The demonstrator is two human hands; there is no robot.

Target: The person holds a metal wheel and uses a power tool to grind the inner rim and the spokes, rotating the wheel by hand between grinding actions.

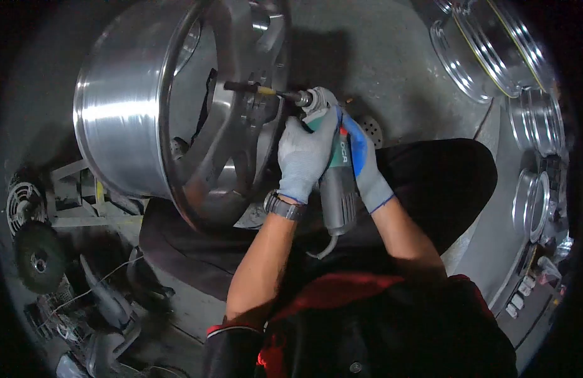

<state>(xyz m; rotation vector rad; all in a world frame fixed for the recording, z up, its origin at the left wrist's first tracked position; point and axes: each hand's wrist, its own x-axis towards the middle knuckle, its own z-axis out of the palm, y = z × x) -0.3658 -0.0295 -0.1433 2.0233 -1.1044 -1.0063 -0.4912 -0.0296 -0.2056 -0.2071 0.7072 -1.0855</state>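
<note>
A green and grey angle grinder (337,189) with "DCA" lettering is gripped in both my gloved hands. My left hand (300,155), with a watch on the wrist, is wrapped round its green front part from the left. From the right, my right hand (362,154) closes on the same part. A chuck on the grinder's head carries a thin shaft with a dark cylindrical bit (241,87), which points left and overlaps a spoke in this view. The large metal wheel rim (123,104) stands on edge at my left, its spokes (219,126) facing the grinder. A cord leaves the grinder's rear end.
Several polished wheel rims (529,126) are along the right side. At the left are a motor with a round vented cover (26,205), a dark disc (39,257) and a metal frame (80,220). My bent legs (439,183) lie below the grinder, over the grey floor (383,63).
</note>
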